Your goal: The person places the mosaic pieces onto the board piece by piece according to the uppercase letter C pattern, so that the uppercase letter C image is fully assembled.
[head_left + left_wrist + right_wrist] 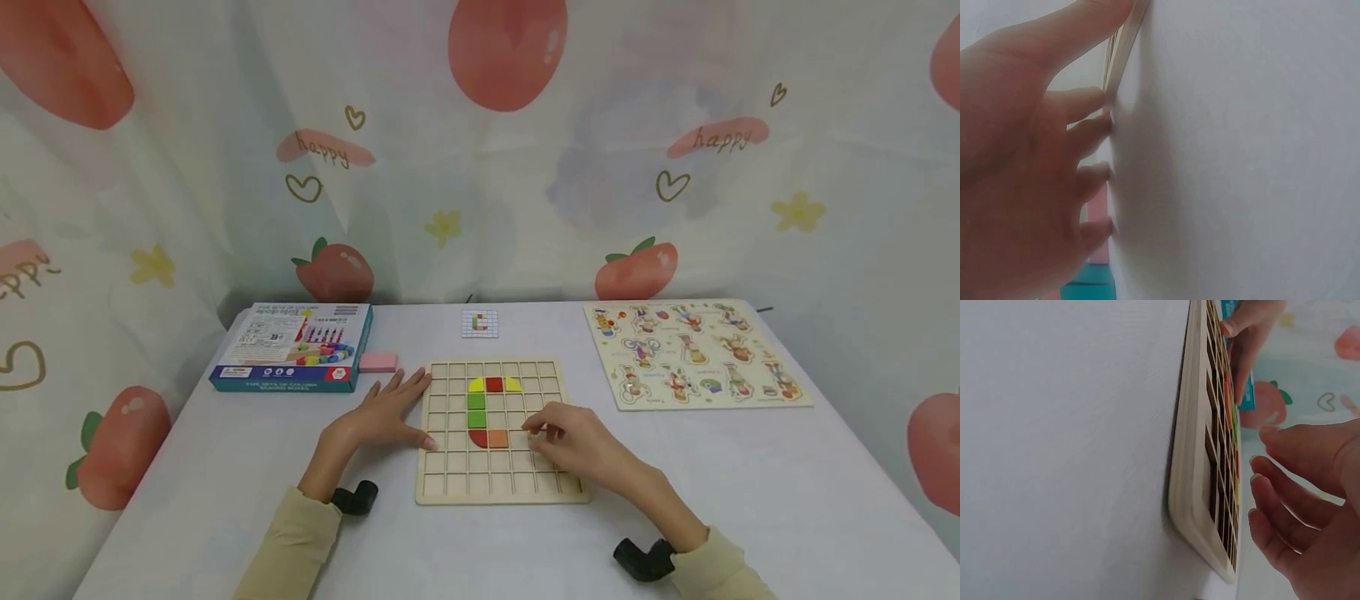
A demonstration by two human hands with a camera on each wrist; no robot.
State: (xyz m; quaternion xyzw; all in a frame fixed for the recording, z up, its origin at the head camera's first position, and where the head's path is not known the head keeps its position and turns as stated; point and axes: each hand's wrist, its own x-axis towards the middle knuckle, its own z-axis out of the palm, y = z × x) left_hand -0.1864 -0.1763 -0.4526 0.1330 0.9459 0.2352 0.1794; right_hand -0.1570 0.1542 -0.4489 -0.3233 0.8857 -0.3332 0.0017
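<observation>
Fingers: left hand (382, 417) flat, steadying the grid board (450, 487); right hand (573, 442) loosely curled, holding nothing.
Writing: "happy" on curtain (480, 192).
Board: coloured tiles (487, 408) inside.

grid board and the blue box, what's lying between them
A pink block lies on the table between the blue box and the wooden grid board, just beyond the left hand; the head view shows it.

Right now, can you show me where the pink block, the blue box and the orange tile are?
pink block (378, 362), head view, middle of its top.
blue box (292, 347), head view, printed lid.
orange tile (498, 438), head view, centre of the square.
</observation>
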